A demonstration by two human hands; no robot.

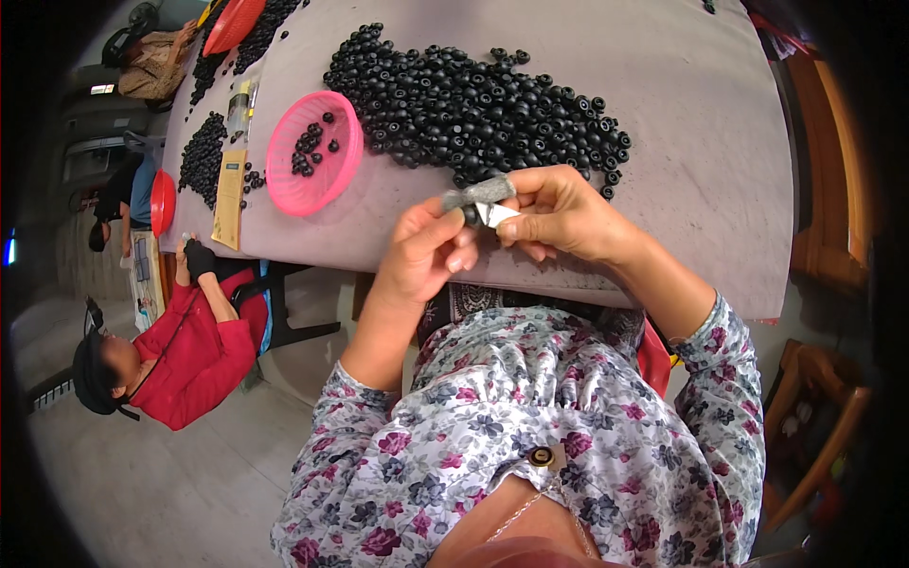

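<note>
Above the table's near edge my two hands meet. My left hand (431,246) is closed, pinching a small round black piece (471,216) between thumb and fingers. My right hand (568,213) is closed on a small white flat piece (494,215), held against the black one. A grey, fuzzy-looking strip (481,192) lies along the fingertips above both; whether it wraps a finger or is held, I cannot make out. Just beyond my hands spreads a large heap of similar black round pieces (473,109), several showing a pale-rimmed hole.
A pink plastic basket (352,128) with several black pieces stands left of the heap. Farther left lie a tan flat packet (228,201) and another black heap (202,161). A person in red (204,360) sits at the table's left side. A wooden chair (814,426) is at right.
</note>
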